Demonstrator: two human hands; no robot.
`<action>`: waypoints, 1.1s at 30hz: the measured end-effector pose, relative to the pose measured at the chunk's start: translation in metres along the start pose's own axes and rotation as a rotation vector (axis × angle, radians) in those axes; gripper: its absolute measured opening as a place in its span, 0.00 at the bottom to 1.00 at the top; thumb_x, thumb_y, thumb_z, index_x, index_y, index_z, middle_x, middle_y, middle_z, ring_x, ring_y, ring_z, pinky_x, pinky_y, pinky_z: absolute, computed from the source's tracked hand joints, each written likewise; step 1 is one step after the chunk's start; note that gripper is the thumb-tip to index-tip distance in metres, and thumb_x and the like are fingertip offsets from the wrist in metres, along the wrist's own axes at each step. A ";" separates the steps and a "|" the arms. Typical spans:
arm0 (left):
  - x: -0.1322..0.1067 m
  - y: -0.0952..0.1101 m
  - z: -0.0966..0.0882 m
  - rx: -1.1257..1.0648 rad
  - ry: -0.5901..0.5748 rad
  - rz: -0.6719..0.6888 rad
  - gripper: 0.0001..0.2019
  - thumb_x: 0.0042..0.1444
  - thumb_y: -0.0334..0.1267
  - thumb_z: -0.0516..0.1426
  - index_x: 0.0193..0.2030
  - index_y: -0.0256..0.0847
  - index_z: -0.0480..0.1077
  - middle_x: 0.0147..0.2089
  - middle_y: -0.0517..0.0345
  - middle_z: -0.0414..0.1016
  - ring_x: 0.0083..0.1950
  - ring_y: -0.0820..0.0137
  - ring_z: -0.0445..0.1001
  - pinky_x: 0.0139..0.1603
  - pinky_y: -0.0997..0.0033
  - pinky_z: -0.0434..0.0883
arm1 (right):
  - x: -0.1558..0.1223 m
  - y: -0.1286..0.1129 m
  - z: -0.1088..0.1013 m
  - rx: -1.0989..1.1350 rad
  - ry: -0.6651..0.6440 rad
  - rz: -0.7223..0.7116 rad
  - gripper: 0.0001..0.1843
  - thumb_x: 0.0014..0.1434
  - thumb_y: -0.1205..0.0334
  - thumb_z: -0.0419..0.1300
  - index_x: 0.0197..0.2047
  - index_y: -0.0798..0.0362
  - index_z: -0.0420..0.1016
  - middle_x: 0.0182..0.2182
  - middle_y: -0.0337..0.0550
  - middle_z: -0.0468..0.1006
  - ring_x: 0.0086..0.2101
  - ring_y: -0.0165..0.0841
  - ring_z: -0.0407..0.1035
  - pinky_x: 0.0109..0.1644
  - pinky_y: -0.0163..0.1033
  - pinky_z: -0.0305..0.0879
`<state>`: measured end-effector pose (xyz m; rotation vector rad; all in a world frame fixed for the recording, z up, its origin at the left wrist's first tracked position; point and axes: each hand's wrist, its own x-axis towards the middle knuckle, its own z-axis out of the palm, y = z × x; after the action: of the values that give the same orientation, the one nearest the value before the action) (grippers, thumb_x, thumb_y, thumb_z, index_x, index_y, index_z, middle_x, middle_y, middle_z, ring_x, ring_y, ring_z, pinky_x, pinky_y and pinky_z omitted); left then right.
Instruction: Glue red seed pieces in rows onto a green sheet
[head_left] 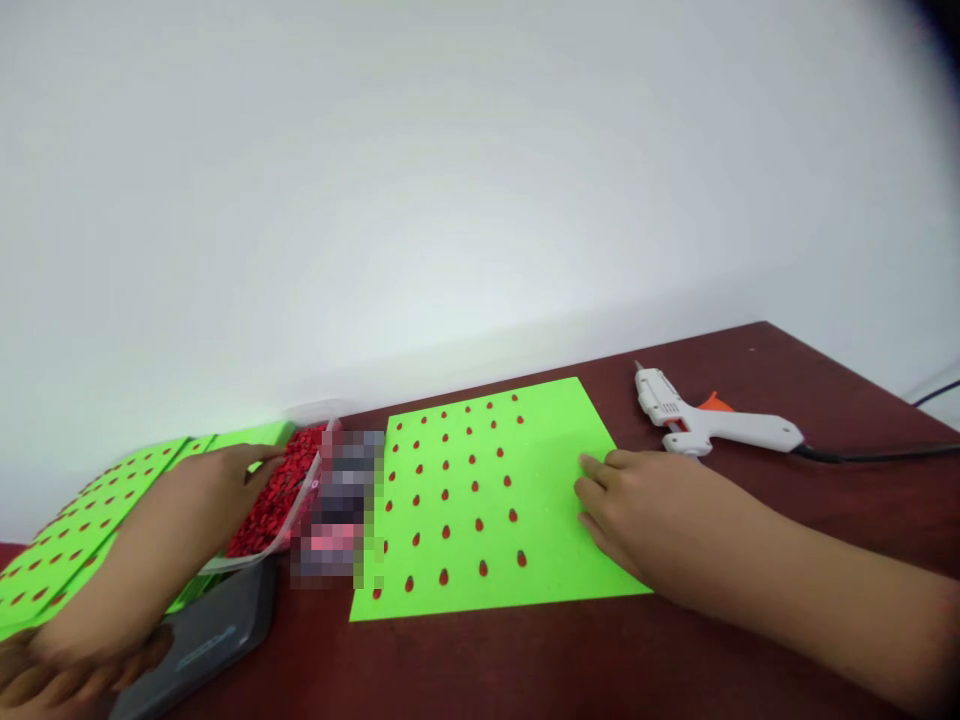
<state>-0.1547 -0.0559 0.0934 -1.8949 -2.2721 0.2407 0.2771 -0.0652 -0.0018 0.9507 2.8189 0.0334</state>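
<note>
A bright green sheet (555, 450) lies on the table with rows of small red, dark-tipped ladybug-like pieces (445, 495) on it; its right part is bare. My right hand (630, 510) rests on the sheet's right edge, its fingers slightly apart and holding nothing. At the left, my left hand (232, 480) reaches into a clear plastic tub (307, 490) full of loose red pieces (292, 490). Its fingertips are pinched together among the pieces; what is between them is hidden.
A white glue gun (720, 425) with an orange trigger and black cord lies at the right. More green sheets (112, 500) with red pieces lie at the left, beside a dark grey case (217, 630). Darker fingers (82, 685) show at bottom left; whose is unclear. A pale wall (480, 200) stands behind.
</note>
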 end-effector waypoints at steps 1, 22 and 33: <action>-0.002 0.011 -0.007 -0.046 0.042 -0.007 0.16 0.67 0.48 0.54 0.49 0.48 0.82 0.37 0.59 0.85 0.34 0.66 0.76 0.39 0.69 0.63 | 0.000 0.000 -0.002 -0.005 -0.026 0.001 0.08 0.63 0.75 0.62 0.40 0.55 0.80 0.38 0.54 0.84 0.34 0.43 0.78 0.34 0.46 0.65; 0.029 0.221 0.030 -0.654 -0.083 0.520 0.06 0.62 0.41 0.64 0.38 0.45 0.83 0.43 0.57 0.87 0.44 0.61 0.83 0.49 0.58 0.76 | 0.006 -0.001 -0.001 -0.022 0.023 -0.036 0.07 0.60 0.74 0.65 0.35 0.53 0.82 0.32 0.48 0.81 0.32 0.39 0.73 0.27 0.43 0.55; 0.033 0.219 0.042 -0.555 -0.089 0.543 0.08 0.64 0.42 0.63 0.39 0.46 0.84 0.43 0.55 0.88 0.43 0.60 0.83 0.47 0.57 0.76 | 0.007 -0.002 0.003 -0.015 0.021 -0.046 0.07 0.59 0.73 0.66 0.35 0.52 0.82 0.32 0.47 0.81 0.31 0.39 0.71 0.27 0.45 0.53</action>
<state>0.0385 0.0152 0.0022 -2.8118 -1.9538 -0.2824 0.2710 -0.0625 -0.0055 0.8871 2.8548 0.0590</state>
